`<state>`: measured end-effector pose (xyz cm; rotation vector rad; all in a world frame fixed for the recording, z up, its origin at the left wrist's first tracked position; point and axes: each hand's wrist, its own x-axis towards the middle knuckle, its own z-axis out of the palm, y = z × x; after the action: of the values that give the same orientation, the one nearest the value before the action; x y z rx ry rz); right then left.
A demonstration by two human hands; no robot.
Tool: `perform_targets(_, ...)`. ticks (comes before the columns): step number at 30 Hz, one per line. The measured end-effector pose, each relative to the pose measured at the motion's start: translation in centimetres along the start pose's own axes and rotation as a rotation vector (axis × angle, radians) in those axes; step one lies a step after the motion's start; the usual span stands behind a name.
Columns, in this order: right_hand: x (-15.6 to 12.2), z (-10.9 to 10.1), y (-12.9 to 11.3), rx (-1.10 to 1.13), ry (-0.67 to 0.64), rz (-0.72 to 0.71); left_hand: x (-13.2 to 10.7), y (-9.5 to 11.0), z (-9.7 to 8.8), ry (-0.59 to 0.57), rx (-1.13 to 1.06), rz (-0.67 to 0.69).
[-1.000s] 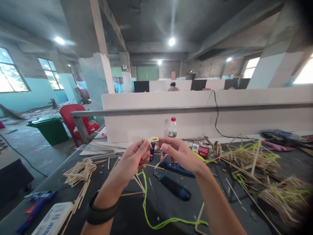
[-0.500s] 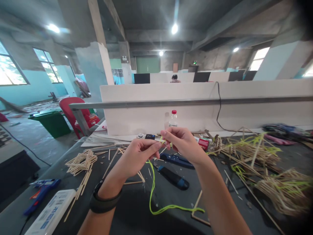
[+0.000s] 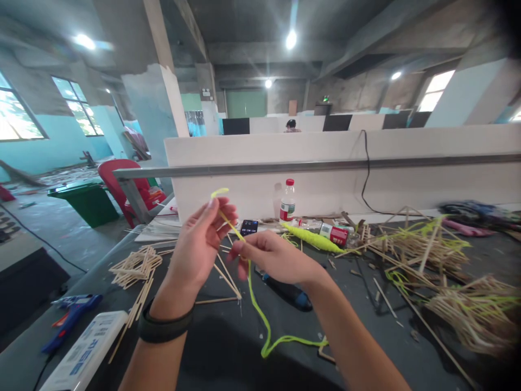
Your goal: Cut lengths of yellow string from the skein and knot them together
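A yellow-green string (image 3: 253, 296) runs between my hands and trails down onto the dark table. My left hand (image 3: 199, 241), raised on the left with a black wristband below it, pinches the string near its upper end, which sticks up past the thumb. Lower and to the right, my right hand (image 3: 272, 255) grips the same string between thumb and fingers. Beneath the right hand lies a dark utility knife (image 3: 291, 295), partly covered. Thin wooden sticks (image 3: 223, 279) joined at angles lie on the table behind and below the hands.
A glue gun (image 3: 71, 320) and white power strip (image 3: 87, 353) lie at left, by a pile of sticks (image 3: 136, 266). Behind are a timer (image 3: 249, 227), a bottle (image 3: 287, 203) and a yellow-green string bundle (image 3: 317, 238). Stick bundles (image 3: 476, 317) crowd the right. A low partition (image 3: 244, 190) stands behind.
My hands have moved apart: the left went up and left with the string's end, the right came down and left. The string is now stretched between them.
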<state>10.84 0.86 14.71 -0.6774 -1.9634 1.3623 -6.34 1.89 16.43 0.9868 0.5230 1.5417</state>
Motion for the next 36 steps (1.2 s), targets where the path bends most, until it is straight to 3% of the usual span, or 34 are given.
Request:
perform_targets(3, 0.0, -0.1, 0.2, 0.040, 0.088, 0.015, 0.9, 1.3, -1.1, 0.190, -0.158, 0.077)
perform_targets(7, -0.6, -1.2, 0.0, -0.114, 0.039, 0.100, 1.7, 3.1, -2.7, 0.376, -0.275, 0.245)
perform_targets(12, -1.3, -3.6, 0.5, -0.236, 0.016, 0.135, 1.7, 5.7, -5.5, 0.414, -0.282, 0.361)
perform_targets(16, -2.0, -6.2, 1.9, -0.194, 0.131, 0.126, 1.3, 7.7, -8.2, 0.538, -0.256, 0.478)
perform_targets(21, -2.9, -8.6, 3.5, -0.115, 0.264, 0.109, 1.1, 8.7, -10.3, 0.547, -0.270, 0.523)
perform_targets(24, -3.6, -9.6, 4.2, 0.043, 0.301, 0.063, 1.1, 8.7, -10.8, 0.545, -0.277, 0.544)
perform_targets(30, -5.1, -11.2, 5.0, 0.564, 0.404, -0.163, 1.2, 9.1, -12.2, 0.553, -0.290, 0.564)
perform_targets(36, -5.1, -10.9, 4.8, 0.794, 0.451, -0.411, 1.1, 9.4, -12.6, 0.595, -0.318, 0.537)
